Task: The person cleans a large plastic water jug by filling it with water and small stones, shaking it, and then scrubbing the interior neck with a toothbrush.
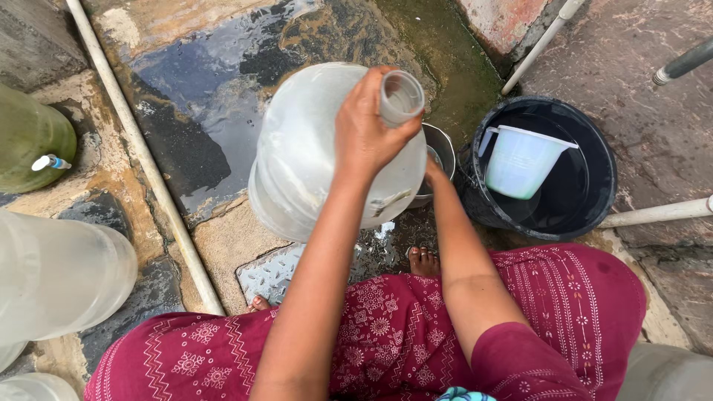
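Large clear water jug is held tilted over the wet floor; left hand is closed round its neck. Right hand grip hidden behind jug, beside steel pot. Judged: rinsing step; steady tilt needed next.

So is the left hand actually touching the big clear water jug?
Touching. The head view shows the left hand wrapped around the neck of the big clear jug, just below its open mouth, fingers closed on it with no gap.

A black bucket holds a pale jug; a green bottle lies beside a white pipe.
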